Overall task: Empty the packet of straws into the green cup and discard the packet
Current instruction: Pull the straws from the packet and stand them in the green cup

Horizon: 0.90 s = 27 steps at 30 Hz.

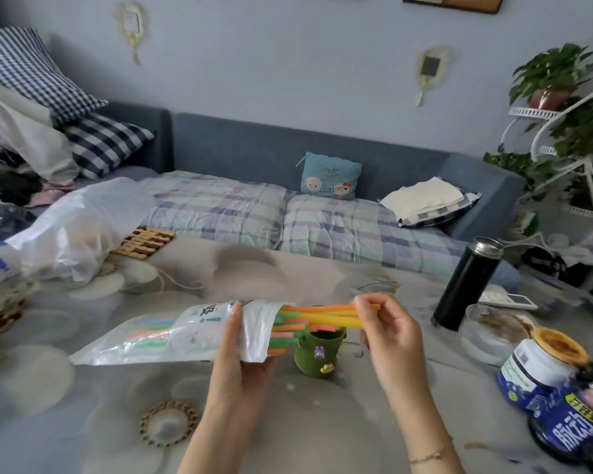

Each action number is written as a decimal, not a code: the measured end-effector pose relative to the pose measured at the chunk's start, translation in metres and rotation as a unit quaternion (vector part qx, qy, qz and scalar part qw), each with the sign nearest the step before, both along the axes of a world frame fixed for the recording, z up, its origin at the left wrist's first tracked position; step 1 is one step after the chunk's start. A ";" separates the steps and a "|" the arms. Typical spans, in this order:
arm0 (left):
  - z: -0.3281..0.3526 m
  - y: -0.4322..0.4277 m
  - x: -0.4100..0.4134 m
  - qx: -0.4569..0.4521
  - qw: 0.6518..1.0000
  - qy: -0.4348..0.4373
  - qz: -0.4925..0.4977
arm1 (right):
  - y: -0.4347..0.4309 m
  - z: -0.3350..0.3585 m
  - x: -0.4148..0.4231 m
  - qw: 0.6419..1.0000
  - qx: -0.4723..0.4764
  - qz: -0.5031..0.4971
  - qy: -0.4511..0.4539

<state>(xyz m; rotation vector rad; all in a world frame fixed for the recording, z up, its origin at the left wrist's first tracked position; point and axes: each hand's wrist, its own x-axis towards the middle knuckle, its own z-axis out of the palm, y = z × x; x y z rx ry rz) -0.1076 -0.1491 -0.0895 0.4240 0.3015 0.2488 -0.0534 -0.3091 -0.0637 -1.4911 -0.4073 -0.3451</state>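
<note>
A clear plastic packet (pixel 172 333) of coloured straws lies level above the table, its open mouth pointing right. My left hand (pixel 240 350) grips the packet near that mouth. Several straws (pixel 322 318), orange, yellow and green, stick out of the opening. My right hand (pixel 387 330) pinches the far ends of those straws. The green cup (pixel 317 355), with small figures on its side, stands upright on the table just below the straws, between my hands.
A black flask (pixel 466 283) stands at the right, with a glass ashtray (pixel 493 331) and blue jars (pixel 545 371) nearer. A white plastic bag (pixel 79 227) lies at the left. A woven coaster (pixel 168 424) lies near the front. A sofa runs behind the table.
</note>
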 end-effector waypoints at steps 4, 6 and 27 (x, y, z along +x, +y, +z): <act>0.002 0.009 0.009 0.007 0.999 0.024 0.023 | 0.004 0.005 0.005 0.995 0.076 0.017 0.058; 0.004 0.004 0.013 0.019 0.999 0.029 0.031 | 0.021 -0.002 0.006 0.984 0.097 0.078 0.128; 0.002 0.007 0.016 -0.008 0.998 0.034 0.051 | 0.018 0.020 0.042 0.991 0.043 -0.026 0.121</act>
